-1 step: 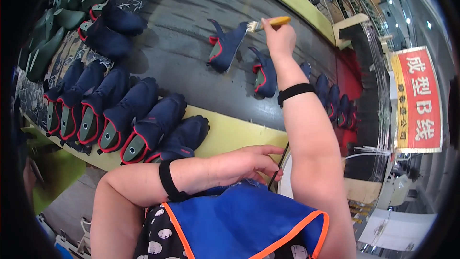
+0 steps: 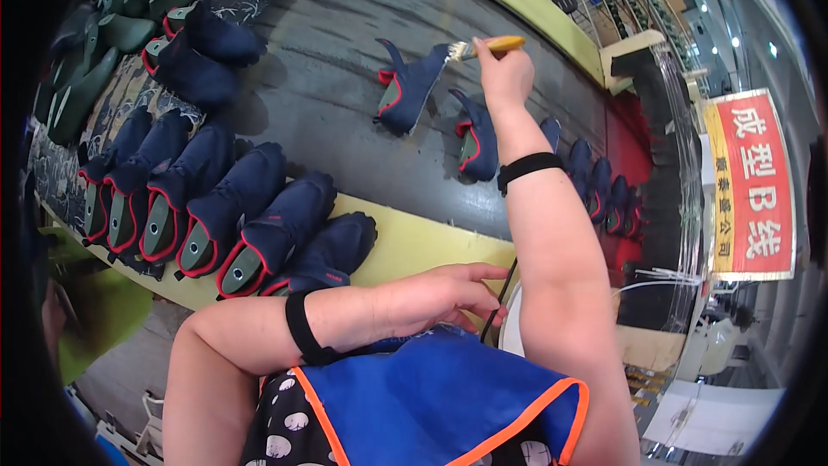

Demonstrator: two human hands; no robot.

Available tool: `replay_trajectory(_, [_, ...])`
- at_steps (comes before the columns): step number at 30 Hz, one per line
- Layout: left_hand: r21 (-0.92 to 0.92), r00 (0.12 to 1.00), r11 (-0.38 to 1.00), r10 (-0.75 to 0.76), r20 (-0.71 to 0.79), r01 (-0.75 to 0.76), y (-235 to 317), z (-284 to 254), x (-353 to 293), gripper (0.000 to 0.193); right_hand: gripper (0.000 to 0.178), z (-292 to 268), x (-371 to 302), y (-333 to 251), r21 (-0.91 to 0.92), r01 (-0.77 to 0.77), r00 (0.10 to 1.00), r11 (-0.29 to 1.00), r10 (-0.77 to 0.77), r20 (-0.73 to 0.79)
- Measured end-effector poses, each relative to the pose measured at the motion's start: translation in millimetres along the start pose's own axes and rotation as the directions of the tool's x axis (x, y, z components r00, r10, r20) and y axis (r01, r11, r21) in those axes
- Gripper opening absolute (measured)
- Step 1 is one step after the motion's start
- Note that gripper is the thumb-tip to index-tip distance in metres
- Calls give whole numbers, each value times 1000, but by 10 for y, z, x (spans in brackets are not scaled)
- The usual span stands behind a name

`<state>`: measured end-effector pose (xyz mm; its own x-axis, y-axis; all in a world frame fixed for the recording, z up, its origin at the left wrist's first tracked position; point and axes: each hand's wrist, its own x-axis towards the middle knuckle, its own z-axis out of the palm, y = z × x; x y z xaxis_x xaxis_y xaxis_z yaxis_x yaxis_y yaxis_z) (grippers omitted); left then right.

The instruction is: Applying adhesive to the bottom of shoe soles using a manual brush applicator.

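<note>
My right hand (image 2: 507, 78) is closed round the yellow handle of a paintbrush (image 2: 496, 45). Its pale bristles touch the edge of a navy shoe upper (image 2: 412, 91) with red lining, fitted on a green last and lying on the dark belt (image 2: 328, 60). A second navy shoe upper (image 2: 479, 142) lies below my right wrist. Close to my body, my left hand (image 2: 461, 293) has its fingers around a thin black rod (image 2: 498, 304) beside a white round container (image 2: 512, 324). That container is mostly hidden behind my right arm.
Several navy shoes (image 2: 211, 224) line the yellow ledge (image 2: 414, 229) at the left. Two more shoes (image 2: 194, 65) stand beyond them, near piled green lasts (image 2: 121, 9). Further shoe uppers (image 2: 599, 185) run along the belt to the right, near a red sign (image 2: 752, 185).
The brush has shifted very slightly along the shoe's edge, to the right. The shoe uppers appear a touch lower. Both hands keep their grip.
</note>
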<state>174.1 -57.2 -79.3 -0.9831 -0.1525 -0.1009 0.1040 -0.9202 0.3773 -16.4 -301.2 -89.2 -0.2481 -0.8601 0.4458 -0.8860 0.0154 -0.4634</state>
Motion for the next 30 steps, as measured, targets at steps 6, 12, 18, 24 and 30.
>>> replay_trajectory(6, [-2, 995, 998, 70, -65, -70, 103, -147, -6, 69, 27, 279, 116, 205, -119, -110, 994, 987, 107, -31])
replay_trajectory(12, [-11, 994, 997, 69, -87, -70, 166, -212, 32, 68, 26, 479, 224, 367, -88, -119, 993, 989, 117, -26])
replay_trajectory(18, [-15, 991, 995, 98, -94, -100, 170, -258, 79, 67, 25, 509, 204, 435, -194, -66, 997, 979, 74, 34])
replay_trajectory(24, [-13, 996, 997, 73, -54, -74, 110, -217, 106, 66, 26, 279, 65, 495, -363, -91, 988, 927, 131, 87])
replay_trajectory(30, [70, 1000, 997, -14, 5, 13, -27, 26, 108, 67, 27, -420, -36, 535, -306, -206, 966, 929, 242, 85])
